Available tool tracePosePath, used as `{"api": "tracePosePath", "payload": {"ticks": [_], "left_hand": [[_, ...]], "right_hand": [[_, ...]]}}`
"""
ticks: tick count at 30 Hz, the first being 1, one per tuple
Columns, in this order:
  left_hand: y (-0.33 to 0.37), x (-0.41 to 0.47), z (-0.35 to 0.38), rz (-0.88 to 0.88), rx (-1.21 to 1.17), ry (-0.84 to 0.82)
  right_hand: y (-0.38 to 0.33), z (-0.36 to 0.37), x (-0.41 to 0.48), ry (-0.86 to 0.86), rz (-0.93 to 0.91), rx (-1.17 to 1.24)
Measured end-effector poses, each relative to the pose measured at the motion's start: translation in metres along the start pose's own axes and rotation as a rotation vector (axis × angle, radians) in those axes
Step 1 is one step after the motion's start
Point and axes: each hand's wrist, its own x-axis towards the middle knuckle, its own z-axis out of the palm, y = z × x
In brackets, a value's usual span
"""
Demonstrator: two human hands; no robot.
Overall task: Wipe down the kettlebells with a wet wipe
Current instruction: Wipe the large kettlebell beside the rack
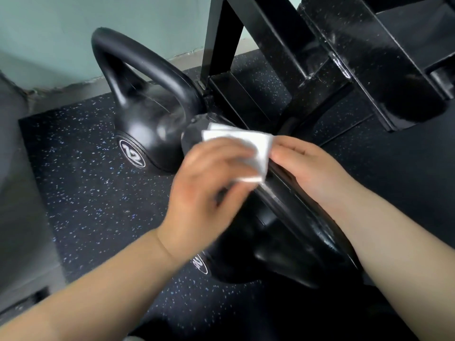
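Two black kettlebells stand on the speckled floor. The far kettlebell [147,114], marked 12, is upright and untouched. The near kettlebell [283,257] sits under my arms, its handle running up toward the middle. A folded white wet wipe [248,148] lies over the top of that handle. My left hand [206,190] holds the wipe against the handle and is blurred. My right hand [310,168] rests on the handle's right side, fingertips touching the wipe's edge. Much of the handle is hidden by both hands.
A black metal rack [344,60] rises at the upper right, its foot close behind the kettlebells. A pale green wall [73,25] runs along the back. Black speckled rubber flooring [93,198] lies to the left, with a grey surface [14,193] at the far left edge.
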Motion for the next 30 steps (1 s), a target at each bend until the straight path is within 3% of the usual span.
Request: {"api": "tracePosePath", "payload": {"ticks": [3, 6, 8, 12, 16, 21, 25, 30], "left_hand": [[-0.003, 0.003, 0.0, 0.141, 0.016, -0.078], [-0.017, 0.008, -0.008, 0.101, 0.045, -0.068], [-0.023, 0.016, -0.014, -0.059, -0.006, -0.046], [-0.04, 0.039, -0.024, -0.504, -0.333, 0.032], [-0.077, 0.034, -0.025, -0.845, -0.439, 0.017], [-0.1, -0.003, -0.019, -1.019, -0.703, 0.0], [-0.099, 0.013, -0.025, -0.939, -0.809, -0.011], [-0.081, 0.056, -0.037, -0.615, -0.7, -0.301]], "right_hand": [[0.001, 0.001, 0.002, 0.043, -0.025, -0.084], [0.001, -0.001, 0.001, 0.035, -0.054, -0.12], [-0.002, 0.0, -0.001, 0.014, -0.064, -0.136], [-0.011, 0.002, -0.003, -0.045, -0.145, -0.286], [-0.014, 0.001, -0.001, -0.057, -0.128, -0.47], [-0.007, 0.005, -0.002, 0.037, -0.156, -0.313], [-0.003, 0.003, -0.002, 0.036, -0.158, -0.314], [-0.002, 0.005, -0.001, 0.018, -0.177, -0.258]]}}
